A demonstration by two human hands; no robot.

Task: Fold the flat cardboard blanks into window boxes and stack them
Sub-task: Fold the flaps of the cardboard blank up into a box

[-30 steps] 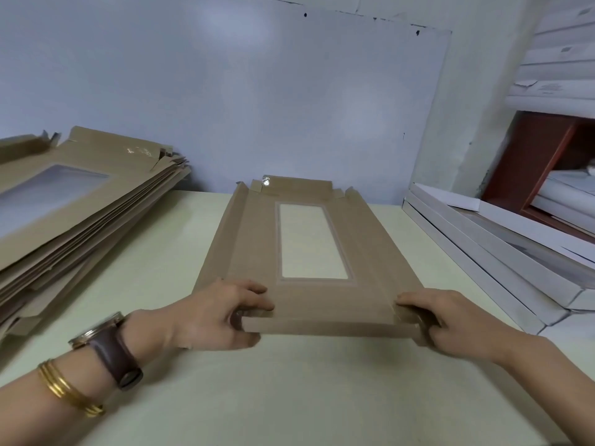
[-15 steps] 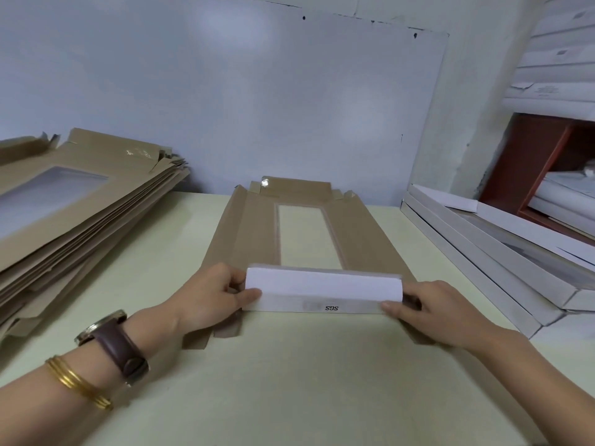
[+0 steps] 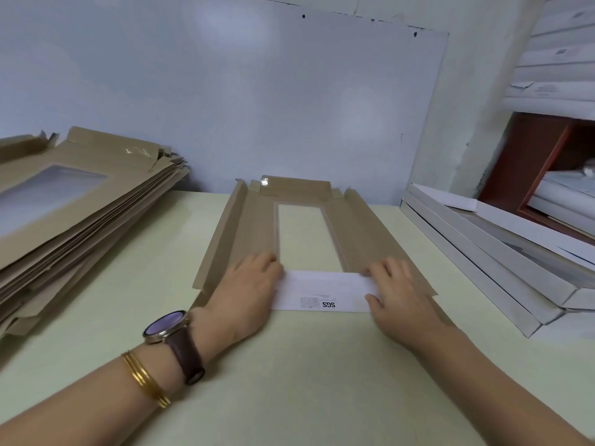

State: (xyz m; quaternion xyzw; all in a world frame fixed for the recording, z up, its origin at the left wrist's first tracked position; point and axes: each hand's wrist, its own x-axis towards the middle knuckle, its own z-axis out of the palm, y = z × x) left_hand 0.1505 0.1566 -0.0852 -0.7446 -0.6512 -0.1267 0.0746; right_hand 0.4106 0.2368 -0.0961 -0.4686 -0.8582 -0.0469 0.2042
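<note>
Brown blanks [image 3: 80, 207] left, white boxes [image 3: 502, 268] right

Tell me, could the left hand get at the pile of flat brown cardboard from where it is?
Probably yes. The left hand presses the white flap down, and only open table lies between it and the pile on its left.

Both hands, left [image 3: 248, 284] and right [image 3: 394, 289], press white flap [image 3: 322, 292] flat onto cardboard blank [image 3: 254, 226].

brown blank [image 3: 254, 220], white flap [image 3: 322, 289] (black print)
</note>
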